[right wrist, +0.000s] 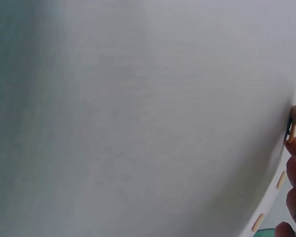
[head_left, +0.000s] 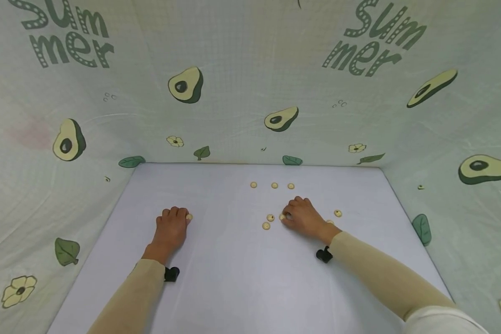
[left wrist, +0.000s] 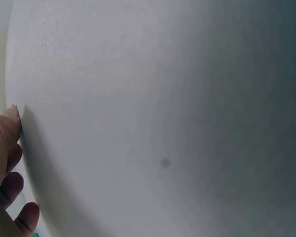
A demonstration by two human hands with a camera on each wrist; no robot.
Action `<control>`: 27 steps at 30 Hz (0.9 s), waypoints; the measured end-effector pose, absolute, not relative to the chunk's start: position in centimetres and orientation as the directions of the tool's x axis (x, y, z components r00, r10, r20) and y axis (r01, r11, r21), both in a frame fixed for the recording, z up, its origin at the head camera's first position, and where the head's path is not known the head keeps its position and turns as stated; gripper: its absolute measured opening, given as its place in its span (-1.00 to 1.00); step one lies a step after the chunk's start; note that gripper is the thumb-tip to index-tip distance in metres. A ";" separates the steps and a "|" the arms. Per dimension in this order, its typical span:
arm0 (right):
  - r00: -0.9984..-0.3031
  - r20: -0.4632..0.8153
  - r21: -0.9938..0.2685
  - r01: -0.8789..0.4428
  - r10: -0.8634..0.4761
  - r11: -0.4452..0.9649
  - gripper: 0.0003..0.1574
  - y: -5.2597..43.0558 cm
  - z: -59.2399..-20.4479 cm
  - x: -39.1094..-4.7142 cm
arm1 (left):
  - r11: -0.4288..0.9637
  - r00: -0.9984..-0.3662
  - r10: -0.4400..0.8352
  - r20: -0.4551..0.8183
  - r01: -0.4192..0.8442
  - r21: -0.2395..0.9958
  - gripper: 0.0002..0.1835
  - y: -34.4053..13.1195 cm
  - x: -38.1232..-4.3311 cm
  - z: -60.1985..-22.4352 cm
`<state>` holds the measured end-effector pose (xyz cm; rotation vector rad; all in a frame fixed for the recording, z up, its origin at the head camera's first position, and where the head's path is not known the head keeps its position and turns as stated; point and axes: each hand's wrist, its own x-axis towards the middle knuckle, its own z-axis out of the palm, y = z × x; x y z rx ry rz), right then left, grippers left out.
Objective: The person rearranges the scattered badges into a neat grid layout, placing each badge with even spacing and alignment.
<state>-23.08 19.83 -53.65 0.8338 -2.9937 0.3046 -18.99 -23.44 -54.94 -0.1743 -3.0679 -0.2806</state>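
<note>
On the white table, my left hand (head_left: 171,229) pinches a small round beige disc (head_left: 189,216) at the tips of its thumb and forefinger. The left wrist view shows that hand (left wrist: 5,148) at its left edge, its thumb down at the table surface, the disc hidden. Farther right, my right hand (head_left: 304,218) has another beige disc (head_left: 281,216) between thumb and forefinger, low over the table. In the right wrist view this disc (right wrist: 293,132) appears edge-on between the fingertips. Two more discs, one dark-marked (head_left: 270,217) and one plain (head_left: 266,226), lie just left of the right hand.
Three discs form a row at the back, the middle one (head_left: 274,185) included. Right of my right hand lies a dark-marked disc (head_left: 337,213), with another disc (head_left: 330,222) partly behind the wrist. A cloth (head_left: 234,93) printed with avocados hangs around the table's back and sides.
</note>
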 end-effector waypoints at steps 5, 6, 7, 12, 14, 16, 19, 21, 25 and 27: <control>-0.819 0.133 -0.135 -0.572 -0.558 0.809 -0.73 19.8 -53.5 -23.2 | 0.976 -0.991 0.111 0.072 0.123 0.180 -0.76 -23.4 -19.0 -55.0; -0.809 0.152 -0.122 -0.586 -0.569 0.801 -0.73 19.9 -53.5 -23.2 | 0.976 -0.991 0.110 0.071 0.121 0.180 -0.76 -23.4 -19.0 -55.0; -0.799 0.172 -0.109 -0.596 -0.576 0.795 -0.72 19.9 -53.5 -23.3 | 0.976 -0.992 0.108 0.070 0.119 0.180 -0.76 -23.4 -19.0 -55.0; -0.792 0.234 -0.102 -0.596 -0.563 0.796 -0.72 20.6 -53.6 -24.0 | 0.977 -0.993 0.101 0.063 0.111 0.184 -0.76 -23.4 -18.9 -54.9; -0.801 0.240 -0.114 -0.584 -0.548 0.804 -0.71 21.1 -53.7 -24.3 | 0.976 -0.992 0.105 0.065 0.115 0.185 -0.77 -23.4 -18.9 -54.8; -0.812 0.236 -0.127 -0.570 -0.533 0.812 -0.71 21.6 -53.6 -24.7 | 0.975 -0.992 0.109 0.069 0.120 0.185 -0.77 -23.4 -18.9 -54.7; -0.827 0.232 -0.136 -0.549 -0.512 0.825 -0.72 22.4 -53.5 -25.3 | 0.974 -0.990 0.118 0.077 0.130 0.187 -0.78 -23.5 -18.8 -54.7; -0.837 0.225 -0.133 -0.534 -0.499 0.835 -0.71 22.9 -53.5 -25.8 | 0.972 -0.989 0.121 0.080 0.135 0.192 -0.79 -23.5 -18.8 -54.8; -0.849 0.216 -0.127 -0.515 -0.483 0.848 -0.69 23.7 -53.4 -26.7 | 0.969 -0.990 0.117 0.083 0.132 0.207 -0.79 -23.4 -18.9 -54.8; -0.854 0.208 -0.128 -0.507 -0.477 0.852 -0.68 24.0 -53.3 -27.1 | 0.969 -0.990 0.114 0.085 0.129 0.209 -0.78 -23.4 -18.9 -54.9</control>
